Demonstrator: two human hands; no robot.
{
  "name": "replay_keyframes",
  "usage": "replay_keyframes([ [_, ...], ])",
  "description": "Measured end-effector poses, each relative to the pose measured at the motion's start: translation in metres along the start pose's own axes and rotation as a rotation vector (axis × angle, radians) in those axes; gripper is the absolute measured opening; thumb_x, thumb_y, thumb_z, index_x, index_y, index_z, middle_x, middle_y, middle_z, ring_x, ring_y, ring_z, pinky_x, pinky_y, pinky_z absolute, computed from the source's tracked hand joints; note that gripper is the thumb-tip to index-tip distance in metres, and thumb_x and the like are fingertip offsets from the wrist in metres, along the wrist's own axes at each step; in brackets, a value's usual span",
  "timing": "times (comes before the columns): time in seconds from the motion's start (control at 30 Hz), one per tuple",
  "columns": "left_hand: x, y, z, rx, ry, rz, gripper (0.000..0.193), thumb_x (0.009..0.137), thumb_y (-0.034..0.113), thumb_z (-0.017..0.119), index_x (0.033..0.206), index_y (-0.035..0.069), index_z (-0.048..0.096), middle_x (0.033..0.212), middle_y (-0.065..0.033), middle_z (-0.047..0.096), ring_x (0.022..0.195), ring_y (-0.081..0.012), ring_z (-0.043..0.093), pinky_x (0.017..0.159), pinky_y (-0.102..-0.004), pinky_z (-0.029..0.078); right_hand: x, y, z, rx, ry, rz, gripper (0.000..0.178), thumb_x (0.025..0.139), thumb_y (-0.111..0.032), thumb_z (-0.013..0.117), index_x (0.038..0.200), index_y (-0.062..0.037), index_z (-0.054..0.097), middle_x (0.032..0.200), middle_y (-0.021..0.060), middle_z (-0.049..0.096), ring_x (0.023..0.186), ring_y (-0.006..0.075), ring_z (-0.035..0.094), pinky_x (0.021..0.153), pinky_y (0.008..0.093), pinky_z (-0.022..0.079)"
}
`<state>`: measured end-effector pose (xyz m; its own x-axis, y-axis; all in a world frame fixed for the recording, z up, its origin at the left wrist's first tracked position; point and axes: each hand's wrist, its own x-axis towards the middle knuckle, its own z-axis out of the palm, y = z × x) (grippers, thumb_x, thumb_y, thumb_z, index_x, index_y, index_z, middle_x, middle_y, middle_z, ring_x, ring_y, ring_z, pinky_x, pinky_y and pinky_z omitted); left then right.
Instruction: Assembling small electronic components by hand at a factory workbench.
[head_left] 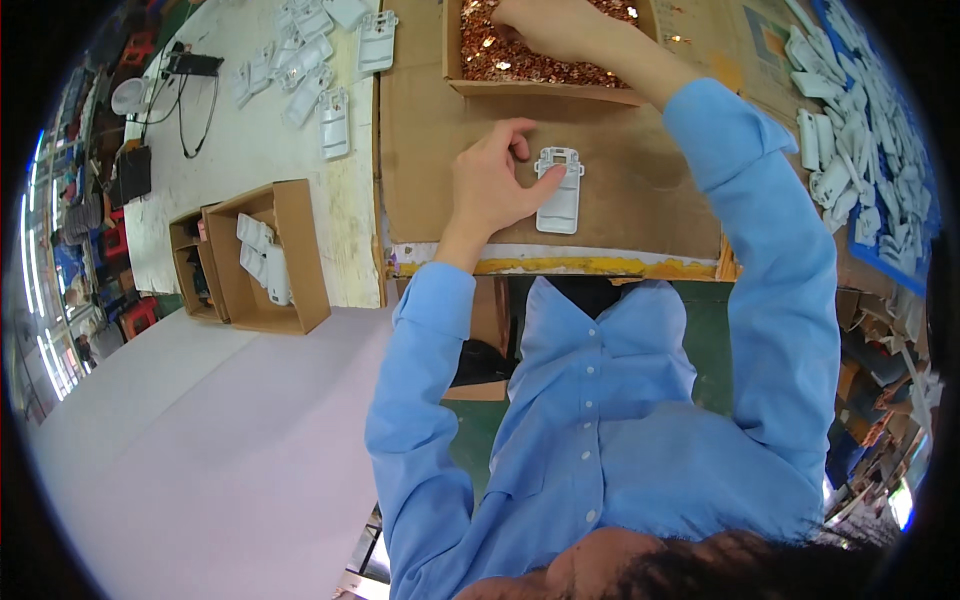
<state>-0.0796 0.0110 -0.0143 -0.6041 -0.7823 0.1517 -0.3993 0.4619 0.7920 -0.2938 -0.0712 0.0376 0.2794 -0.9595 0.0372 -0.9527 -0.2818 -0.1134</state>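
Observation:
A white plastic housing (558, 205) lies flat on the cardboard-covered table in front of me. My left hand (496, 182) is beside it on the left, fingers partly curled and apart, with the thumb resting on the housing's upper left part. Further away, my right hand (562, 28) reaches into an open cardboard box (550, 92) of small copper-coloured metal pieces (535, 68). The fingers of that hand are bent together among the pieces at the top of the picture. Whatever is between its fingertips is hidden.
More white housings (335, 125) lie on the pale table at the back left. A small carton (305, 265) on the left holds several white parts. On the right, a blue tray (890, 255) is heaped with white plastic parts. A black cable (183, 115) lies at far left.

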Motion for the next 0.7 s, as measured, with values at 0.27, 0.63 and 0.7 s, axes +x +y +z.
replay_keyframes([
  [0.27, 0.002, 0.002, -0.005, 0.018, -0.034, 0.009, 0.058, 0.063, 0.04, 0.085, 0.107, 0.01, 0.064, 0.072, 0.0001, 0.057, 0.056, -0.0162, 0.055, 0.052, -0.031, 0.046, 0.01, 0.0, -0.01, -0.047, -0.021, 0.025, 0.013, 0.082, -0.009, 0.059, 0.085, -0.0002, 0.069, 0.091, 0.0215, 0.069, 0.09, 0.0355, 0.069, 0.075, 0.046, 0.056],
  [0.63, 0.004, -0.003, -0.002, 0.025, -0.026, 0.03, 0.057, 0.062, 0.037, 0.085, 0.108, 0.01, 0.064, 0.072, 0.0002, 0.056, 0.054, -0.0134, 0.05, 0.051, -0.0288, 0.042, 0.015, 0.005, -0.003, -0.06, 0.03, 0.033, 0.012, 0.08, -0.009, 0.061, 0.08, 0.0001, 0.069, 0.086, 0.0211, 0.07, 0.085, 0.0366, 0.069, 0.072, 0.0442, 0.056],
  [0.7, 0.006, -0.003, -0.001, 0.01, -0.018, 0.05, 0.057, 0.061, 0.033, 0.086, 0.109, 0.009, 0.065, 0.073, 0.0011, 0.056, 0.05, -0.0091, 0.044, 0.049, -0.0256, 0.039, 0.022, 0.014, 0.016, -0.093, 0.068, -0.021, 0.013, 0.079, -0.009, 0.06, 0.075, -0.0004, 0.069, 0.081, 0.0189, 0.071, 0.079, 0.0361, 0.07, 0.066, 0.0427, 0.057],
])
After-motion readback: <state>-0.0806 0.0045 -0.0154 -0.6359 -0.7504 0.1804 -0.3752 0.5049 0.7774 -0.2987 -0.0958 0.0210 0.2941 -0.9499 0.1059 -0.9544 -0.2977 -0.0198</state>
